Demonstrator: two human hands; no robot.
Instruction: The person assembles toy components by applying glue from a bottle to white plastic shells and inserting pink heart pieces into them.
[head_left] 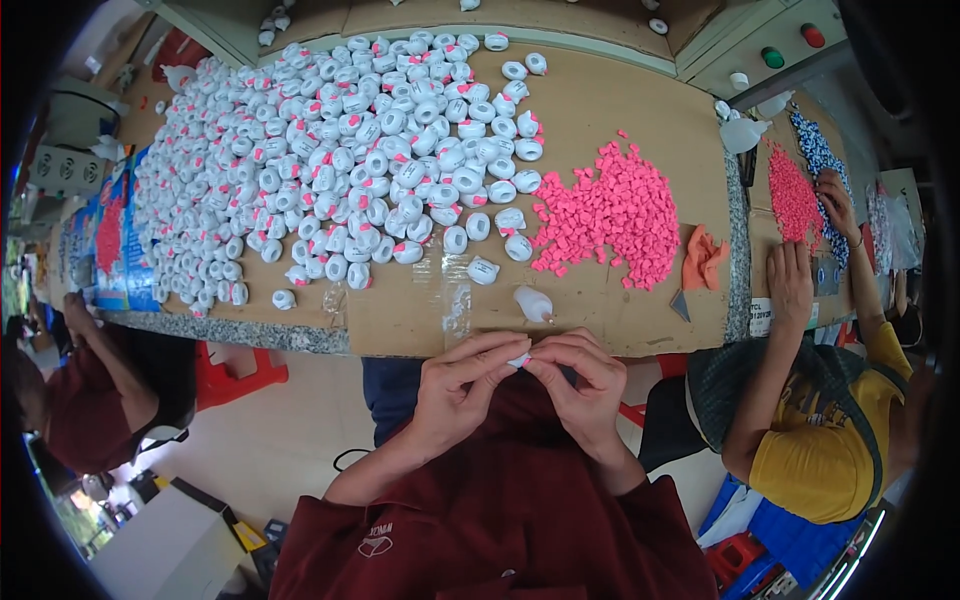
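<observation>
At the table's near edge, my left hand [465,385] pinches a small white piece [519,361] between thumb and fingertips. My right hand [580,382] meets it, its thumb and fingertips closed on the other side of the same piece. A bit of pink shows at the pinch; the fingers hide most of the piece. Just beyond my hands lies a small translucent squeeze bottle [533,303]. Past it to the right is a heap of small pink parts [610,215]. A large spread of white rounded pieces [360,170], many with pink bits on them, covers the left and middle.
The cardboard-covered table [690,170] has a stone edge. An orange cloth [706,258] and a dark triangular blade-like piece [680,305] lie at right. A co-worker in a yellow shirt [815,460] works at right, another person [100,390] at left. A red stool [235,375] stands below.
</observation>
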